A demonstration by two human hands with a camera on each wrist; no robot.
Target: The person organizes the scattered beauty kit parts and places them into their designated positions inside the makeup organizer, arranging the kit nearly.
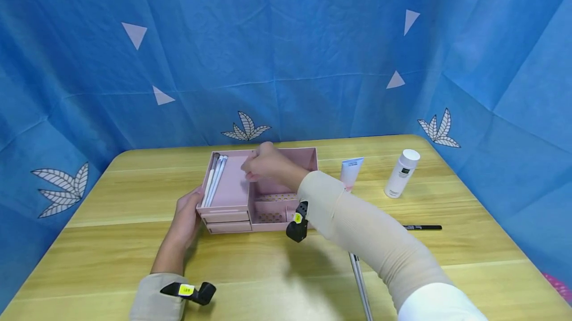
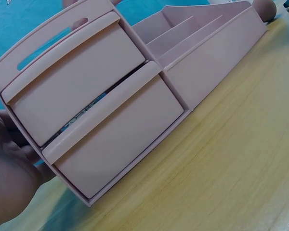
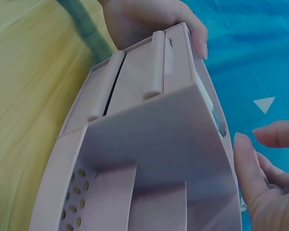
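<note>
A pink cosmetics organizer [image 1: 232,177] stands on the table, with two drawers and a raised top at its left and lower compartments at its right. Makeup brushes [image 1: 214,182] lie in the slot along the top's left edge. My left hand [image 1: 185,214] rests against the organizer's left side; in the left wrist view its fingers reach back along the wall. Over the top, near the middle, is my right hand [image 1: 265,164]. In the right wrist view, the right hand's thumb and fingers [image 3: 279,134] are apart with nothing between them, beside the organizer's top edge.
Right of the organizer are a tube [image 1: 350,172], a white bottle [image 1: 397,174] and a black pen-like stick [image 1: 422,227]. Thin silver sticks [image 1: 361,286] lie nearer, partly under the right arm. A blue curtain [image 1: 313,63] hangs behind the wooden table [image 1: 250,276].
</note>
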